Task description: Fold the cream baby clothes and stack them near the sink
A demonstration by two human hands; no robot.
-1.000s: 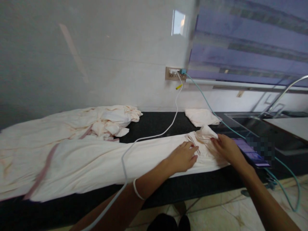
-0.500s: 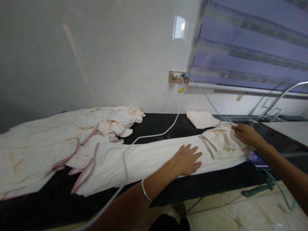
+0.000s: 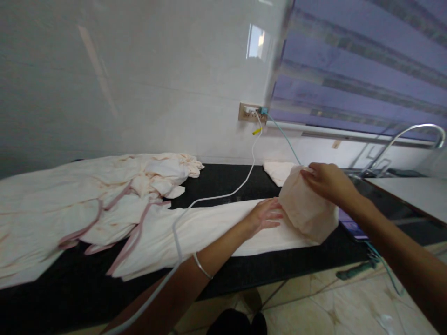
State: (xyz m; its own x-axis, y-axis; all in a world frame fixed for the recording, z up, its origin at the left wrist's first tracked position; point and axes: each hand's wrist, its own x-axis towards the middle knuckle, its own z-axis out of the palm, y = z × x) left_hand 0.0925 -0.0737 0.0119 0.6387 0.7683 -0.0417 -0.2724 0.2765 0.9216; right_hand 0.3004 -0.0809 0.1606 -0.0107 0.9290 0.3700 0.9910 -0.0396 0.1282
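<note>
Head view: your right hand pinches the end of the cream garment, lifting it up & over twd the left. Your left hand lies flat, fingers spread, pressing the cloth on the black counter. Garment runs along the counter's front edge. White cable crosses it; folded cloth sits behind, crumpled pile far left.

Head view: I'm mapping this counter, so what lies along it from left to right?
Crumpled cream garments → white cable → left hand → lifted cloth end → right hand → curved tap.
</note>
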